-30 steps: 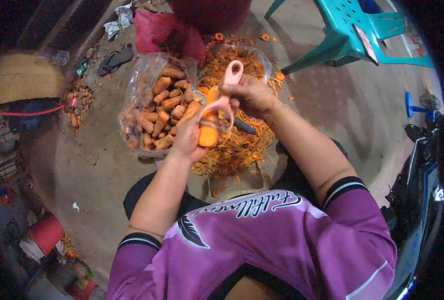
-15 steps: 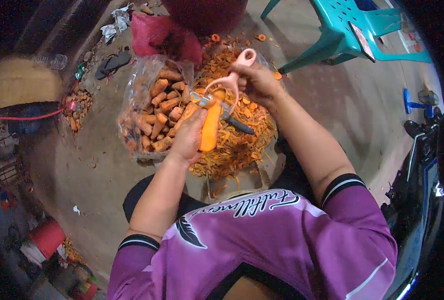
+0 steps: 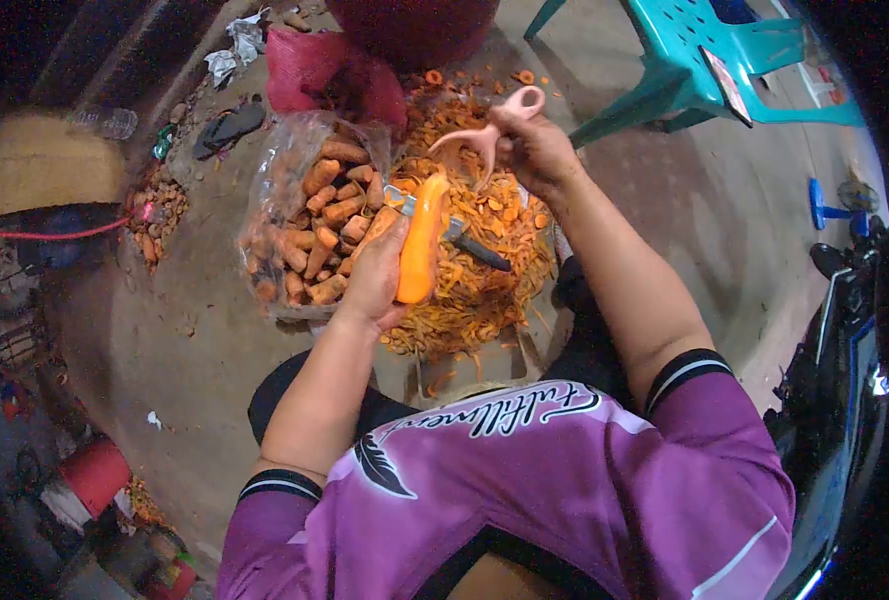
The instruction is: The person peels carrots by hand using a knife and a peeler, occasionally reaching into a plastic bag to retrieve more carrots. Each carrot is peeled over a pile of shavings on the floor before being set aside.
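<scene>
My left hand [image 3: 377,275] is wrapped round a peeled, bright orange carrot [image 3: 421,250], which stands nearly upright in view. Above and right of it, my right hand [image 3: 537,152] grips the handle of a pink peeler [image 3: 485,140]; its head is apart from the carrot. Beneath both hands lies a heap of orange peelings [image 3: 465,310]. A knife with a black handle [image 3: 483,252] rests over the heap, its blade partly hidden behind the carrot. Left of my hands, a clear plastic bag [image 3: 270,180] holds several unpeeled carrots [image 3: 343,210].
A red mesh sack [image 3: 305,75] and a dark red tub [image 3: 415,30] are beyond the bag. A green plastic chair [image 3: 680,75] stands at the upper right. One dark sandal [image 3: 229,132] lies at upper left. A motorbike [image 3: 850,350] is at the right edge.
My right hand has moved slightly up and right, lifting the peeler off the carrot. The carrot's upper end is now uncovered, while my left hand stays nearly in place.
</scene>
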Available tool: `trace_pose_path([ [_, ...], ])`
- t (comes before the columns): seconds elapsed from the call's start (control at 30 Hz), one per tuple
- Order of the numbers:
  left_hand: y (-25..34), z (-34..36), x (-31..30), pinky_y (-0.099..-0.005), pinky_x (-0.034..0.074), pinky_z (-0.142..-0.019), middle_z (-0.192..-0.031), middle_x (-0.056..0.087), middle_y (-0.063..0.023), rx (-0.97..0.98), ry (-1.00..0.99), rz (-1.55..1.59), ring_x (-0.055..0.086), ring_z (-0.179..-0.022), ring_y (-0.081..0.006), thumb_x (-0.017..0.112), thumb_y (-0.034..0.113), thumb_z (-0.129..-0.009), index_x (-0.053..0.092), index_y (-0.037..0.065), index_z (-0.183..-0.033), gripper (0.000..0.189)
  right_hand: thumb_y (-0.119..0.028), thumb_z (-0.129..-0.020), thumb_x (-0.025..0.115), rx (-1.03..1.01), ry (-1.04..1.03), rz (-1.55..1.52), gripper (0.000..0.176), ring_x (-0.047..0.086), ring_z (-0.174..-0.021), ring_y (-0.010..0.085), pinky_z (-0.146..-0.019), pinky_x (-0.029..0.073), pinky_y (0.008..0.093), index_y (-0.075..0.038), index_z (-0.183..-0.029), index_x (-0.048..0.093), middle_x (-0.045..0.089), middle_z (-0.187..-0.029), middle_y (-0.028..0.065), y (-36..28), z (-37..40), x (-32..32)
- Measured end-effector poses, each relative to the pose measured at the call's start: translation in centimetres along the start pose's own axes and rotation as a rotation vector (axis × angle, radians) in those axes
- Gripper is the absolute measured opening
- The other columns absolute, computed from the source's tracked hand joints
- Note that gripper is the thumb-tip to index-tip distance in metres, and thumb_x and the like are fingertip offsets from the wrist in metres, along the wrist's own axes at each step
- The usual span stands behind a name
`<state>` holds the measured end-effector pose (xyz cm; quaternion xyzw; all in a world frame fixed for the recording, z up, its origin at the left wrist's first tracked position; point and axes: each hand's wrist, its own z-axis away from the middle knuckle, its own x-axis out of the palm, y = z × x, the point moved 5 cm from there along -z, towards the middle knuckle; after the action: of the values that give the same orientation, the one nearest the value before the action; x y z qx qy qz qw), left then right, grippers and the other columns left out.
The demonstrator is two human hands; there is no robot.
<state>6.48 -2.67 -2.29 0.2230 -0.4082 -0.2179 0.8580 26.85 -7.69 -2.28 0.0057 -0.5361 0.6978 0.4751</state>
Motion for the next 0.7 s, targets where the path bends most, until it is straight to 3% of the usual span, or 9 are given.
trace_pose_path([
  [0.07,-0.4,-0.3,-0.4,-0.0260,0.047,-0.055,-0.079,0.055,-0.0059,-0.033,0.015,0.132,0.054,-0.065,-0.0141,0.038,0.032,-0.086,0.045,0.003,-0.106,0.036,-0.015,-0.075,0.057,-0.009,-0.168,0.102,0.015,0.051,-0.054,0.0092,-0.049,0.042,0.0194,-0.004,-0.082,0.050,0.053,-0.070,0.0029,0.7,1.3,2.6],
  [0.17,0.1,0.0,1.2,-0.0267,0.047,-0.055,-0.078,0.055,-0.0065,-0.009,0.067,0.210,0.054,-0.064,-0.0160,0.038,0.034,-0.086,0.046,0.003,-0.103,0.036,-0.014,-0.073,0.059,0.147,-0.446,0.145,0.017,0.049,-0.048,0.0090,-0.044,0.040,0.0190,-0.003,-0.082,0.051,0.054,-0.065,0.0029,3.3,4.3,5.9],
  [0.23,0.8,0.5,2.7,-0.0276,0.047,-0.053,-0.076,0.054,-0.0062,-0.008,0.107,0.227,0.054,-0.063,-0.0162,0.039,0.034,-0.085,0.045,0.004,-0.104,0.036,-0.014,-0.072,0.060,0.185,-0.472,0.222,0.016,0.049,-0.046,0.0088,-0.043,0.040,0.0190,-0.003,-0.080,0.052,0.054,-0.064,0.0027,4.3,5.1,6.5],
  [0.3,0.3,0.3,2.0,-0.0279,0.046,-0.050,-0.076,0.053,-0.0060,-0.025,0.084,0.217,0.053,-0.063,-0.0161,0.039,0.035,-0.085,0.044,0.005,-0.106,0.038,-0.013,-0.072,0.060,0.142,-0.404,0.239,0.014,0.048,-0.047,0.0092,-0.044,0.039,0.0194,-0.004,-0.078,0.051,0.053,-0.061,0.0016,4.1,3.5,5.0],
  [0.37,-1.2,-0.6,-1.0,-0.0276,0.045,-0.047,-0.077,0.052,-0.0057,-0.059,-0.002,0.176,0.052,-0.063,-0.0157,0.039,0.037,-0.085,0.042,0.005,-0.108,0.040,-0.019,-0.073,0.061,-0.101,-0.218,0.306,0.016,0.052,-0.052,0.0093,-0.049,0.042,0.0202,-0.005,-0.078,0.056,0.057,-0.065,0.0023,2.0,0.9,2.2],
  [0.43,-1.1,-0.1,0.3,-0.0254,0.042,-0.043,-0.074,0.051,-0.0047,-0.115,-0.011,0.197,0.050,-0.059,-0.0143,0.039,0.040,-0.084,0.043,0.009,-0.107,0.039,-0.019,-0.073,0.061,-0.127,0.036,0.440,0.017,0.051,-0.052,0.0100,-0.049,0.043,0.0214,-0.004,-0.077,0.055,0.055,-0.064,0.0020,0.1,-0.9,-0.9],
  [0.5,-1.0,-0.2,0.6,-0.0240,0.041,-0.043,-0.074,0.051,-0.0042,-0.116,-0.051,0.174,0.048,-0.057,-0.0140,0.039,0.041,-0.084,0.044,0.010,-0.105,0.039,-0.017,-0.074,0.060,-0.149,0.186,0.222,0.015,0.051,-0.053,0.0112,-0.049,0.043,0.0231,-0.004,-0.076,0.054,0.052,-0.061,0.0018,-0.8,-0.8,-2.1],
  [0.6,-1.2,-0.5,-0.2,-0.0266,0.045,-0.048,-0.077,0.052,-0.0048,-0.131,-0.023,0.272,0.052,-0.064,-0.0156,0.038,0.041,-0.084,0.043,0.010,-0.108,0.040,-0.016,-0.076,0.057,-0.106,0.013,0.166,0.012,0.048,-0.051,0.0098,-0.048,0.039,0.0214,-0.005,-0.077,0.053,0.052,-0.062,0.0015,-0.3,0.1,0.4],
  [0.7,-0.7,-0.9,-0.4,-0.0307,0.048,-0.056,-0.081,0.054,-0.0053,-0.012,0.074,0.230,0.054,-0.075,-0.0181,0.038,0.040,-0.084,0.044,0.010,-0.107,0.038,-0.016,-0.074,0.059,0.031,-0.265,0.080,0.015,0.046,-0.051,0.0081,-0.047,0.038,0.0210,-0.004,-0.079,0.051,0.050,-0.060,0.0013,1.5,3.1,4.6],
])
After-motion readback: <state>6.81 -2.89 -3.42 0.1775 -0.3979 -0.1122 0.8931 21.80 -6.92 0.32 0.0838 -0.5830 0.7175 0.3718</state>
